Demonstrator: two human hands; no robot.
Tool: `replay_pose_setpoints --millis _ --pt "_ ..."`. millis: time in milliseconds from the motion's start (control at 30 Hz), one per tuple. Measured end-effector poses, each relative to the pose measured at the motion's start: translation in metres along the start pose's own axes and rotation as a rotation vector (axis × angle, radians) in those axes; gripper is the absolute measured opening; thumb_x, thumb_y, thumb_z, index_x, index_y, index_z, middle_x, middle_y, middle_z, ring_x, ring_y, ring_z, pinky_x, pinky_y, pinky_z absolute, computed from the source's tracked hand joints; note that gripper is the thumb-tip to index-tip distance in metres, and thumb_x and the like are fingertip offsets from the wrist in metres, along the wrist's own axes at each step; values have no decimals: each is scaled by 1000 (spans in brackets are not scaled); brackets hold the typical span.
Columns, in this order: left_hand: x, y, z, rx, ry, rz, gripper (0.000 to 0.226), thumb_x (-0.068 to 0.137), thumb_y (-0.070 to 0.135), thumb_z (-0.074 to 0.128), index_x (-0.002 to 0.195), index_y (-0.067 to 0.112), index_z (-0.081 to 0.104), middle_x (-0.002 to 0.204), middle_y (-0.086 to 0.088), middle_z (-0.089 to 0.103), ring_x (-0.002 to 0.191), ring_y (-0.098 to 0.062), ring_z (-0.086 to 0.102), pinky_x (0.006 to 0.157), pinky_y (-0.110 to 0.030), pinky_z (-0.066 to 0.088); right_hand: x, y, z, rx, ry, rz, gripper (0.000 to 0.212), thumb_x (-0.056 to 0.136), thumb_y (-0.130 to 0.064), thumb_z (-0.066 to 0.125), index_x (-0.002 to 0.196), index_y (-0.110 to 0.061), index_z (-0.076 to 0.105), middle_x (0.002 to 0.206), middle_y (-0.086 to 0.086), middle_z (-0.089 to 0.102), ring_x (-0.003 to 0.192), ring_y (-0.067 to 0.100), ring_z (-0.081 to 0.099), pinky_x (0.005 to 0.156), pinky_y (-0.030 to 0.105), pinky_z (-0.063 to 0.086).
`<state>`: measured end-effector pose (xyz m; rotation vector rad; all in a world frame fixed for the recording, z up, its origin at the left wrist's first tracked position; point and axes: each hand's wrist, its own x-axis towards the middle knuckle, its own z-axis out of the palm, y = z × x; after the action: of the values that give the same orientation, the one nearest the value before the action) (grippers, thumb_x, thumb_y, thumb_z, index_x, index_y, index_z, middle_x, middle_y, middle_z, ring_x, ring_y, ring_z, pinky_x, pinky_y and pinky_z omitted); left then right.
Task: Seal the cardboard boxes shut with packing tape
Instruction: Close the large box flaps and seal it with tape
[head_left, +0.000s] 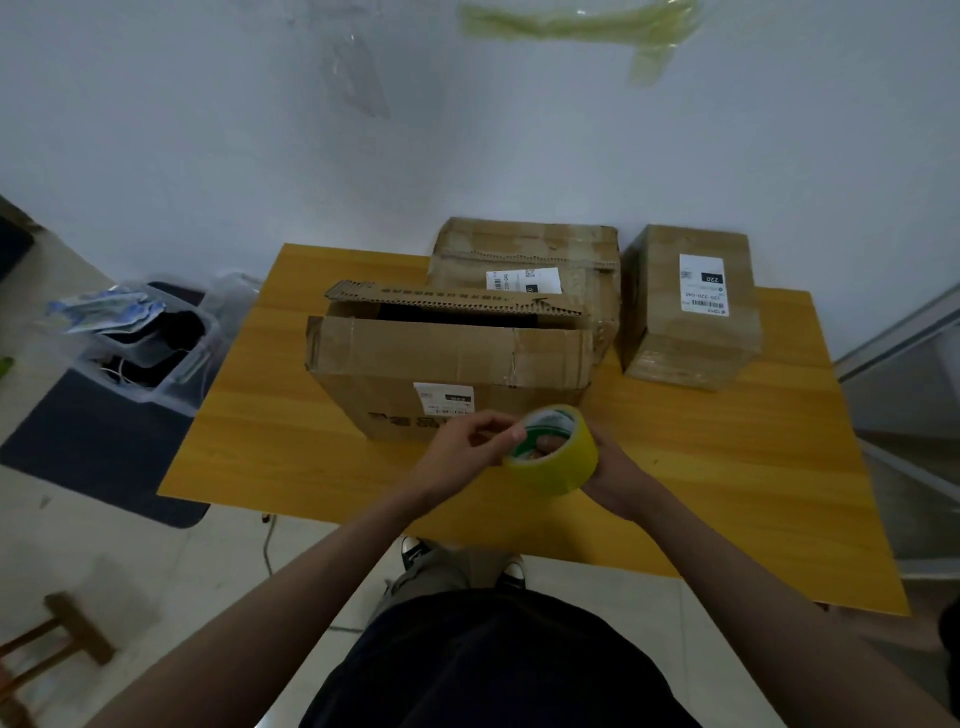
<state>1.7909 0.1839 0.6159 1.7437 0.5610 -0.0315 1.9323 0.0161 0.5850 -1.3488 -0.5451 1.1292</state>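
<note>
Both hands hold the yellow tape roll (553, 452) just in front of the nearest box (447, 364), whose top flaps stand ajar. The right hand (610, 467) cups the roll with fingers hooked through its core, while the left hand (467, 441) pinches at the rim, probably picking for the tape's end. The open seam runs left to right just beyond the fingers, on the wooden table (727, 467).

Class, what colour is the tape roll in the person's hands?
Yellow tape roll, green-printed core; head view.
</note>
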Motion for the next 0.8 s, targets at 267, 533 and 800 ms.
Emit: replay_pose_setpoints --millis 267,533,800 --pt "-18 5 -17 -275 -14 46 46 81 15 80 126 14 68 114 -2 75 108 -18 71 90 -29 57 14 2 9 354 -22 96 34 97 0 54 131 5 54 117 20 65 103 29 63 88 37 56" --pt "-17 23 -28 -240 88 227 31 78 1 81 107 6 70 104 -13 74 97 -28 73 86 -37 61 21 -13 22 517 -70 37 45 87 -13 70 129 0 60 124 18 65 112 29 63 97 40 53" --pt "-14 34 -33 -182 183 342 29 78 10 83 100 0 67 99 -13 72 94 -30 71 83 -38 61 25 -23 32 676 -55 12 55 74 -22 85 122 -5 65 114 14 71 98 21 71 75 26 60"
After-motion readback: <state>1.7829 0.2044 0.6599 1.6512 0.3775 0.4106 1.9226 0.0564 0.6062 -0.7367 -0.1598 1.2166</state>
